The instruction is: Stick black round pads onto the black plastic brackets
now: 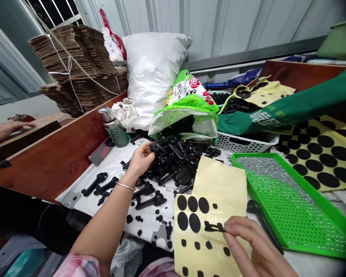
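Pinching a thin black strip (pixel 212 227) between thumb and fingertips, the person's right hand (pixel 249 240) holds it low above a yellow backing sheet (pixel 223 179). Black ovals (pixel 194 222) and smaller dots dapple that sheet, which lies at the front of the table. Over at the near edge of a heap of black plastic parts (pixel 180 163), the left hand (pixel 142 161) has its fingers curled in at one piece; from where I stand I can't quite tell whether they grip it or only touch it. More parts of the same kind (pixel 95 184) lie loose left of the forearm, on printed white sheeting (pixel 113 163). To the right, a green tray (pixel 279 211) carries small silvery bits (pixel 273 171), with a dark handle (pixel 263 225) just beside it. Behind the heap, a green-and-white bag (pixel 187 104) gapes in front of a bulging white sack (pixel 157 73). At far left, another person's hand (pixel 10 130) rests by a wooden edge.
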`<state>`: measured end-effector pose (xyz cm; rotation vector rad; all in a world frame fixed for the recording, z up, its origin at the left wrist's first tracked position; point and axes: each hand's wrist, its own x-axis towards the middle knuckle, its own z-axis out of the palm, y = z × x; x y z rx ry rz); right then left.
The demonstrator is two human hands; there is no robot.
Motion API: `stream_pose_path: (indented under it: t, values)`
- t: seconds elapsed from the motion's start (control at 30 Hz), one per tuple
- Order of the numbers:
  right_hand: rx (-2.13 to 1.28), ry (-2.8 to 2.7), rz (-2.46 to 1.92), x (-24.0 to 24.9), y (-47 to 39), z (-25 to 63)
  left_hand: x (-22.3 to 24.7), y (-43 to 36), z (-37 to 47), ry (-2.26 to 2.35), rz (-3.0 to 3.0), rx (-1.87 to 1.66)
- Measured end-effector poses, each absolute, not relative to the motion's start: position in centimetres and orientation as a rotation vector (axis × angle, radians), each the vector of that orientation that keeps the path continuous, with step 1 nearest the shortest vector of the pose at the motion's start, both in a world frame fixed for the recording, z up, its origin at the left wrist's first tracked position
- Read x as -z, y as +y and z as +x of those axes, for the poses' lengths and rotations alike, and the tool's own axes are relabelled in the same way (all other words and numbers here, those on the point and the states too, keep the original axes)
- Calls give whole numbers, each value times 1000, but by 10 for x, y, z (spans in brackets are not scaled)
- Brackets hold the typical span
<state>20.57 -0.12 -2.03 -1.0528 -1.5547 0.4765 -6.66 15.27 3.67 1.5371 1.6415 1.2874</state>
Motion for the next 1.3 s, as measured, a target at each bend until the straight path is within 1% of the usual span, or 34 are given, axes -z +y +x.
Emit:
stream_pose_path:
  t: [0.17,0.3,0.37,0.43,0.63,1.3]
  values:
    - [-870,-1411,-1107,-1,17,211,-48,113,-49,1388,1344,-1272]
    - [-1198,-1236,-1077,-23,30,208,-44,76,-15,1071,1132,-1067]
    - [-1327,-1160,-1042,-32,34,205,-39,63,0,1013,1146,-972]
    - [-1381,-1092,-1031,-38,38,203,-34,56,12,1003,1190,-914]
    - [-1457,-983,-1010,-39,42,202,-29,46,31,974,1207,-828]
    - [-1345,-1097,-1112,-25,49,201,-27,46,32,928,1179,-844]
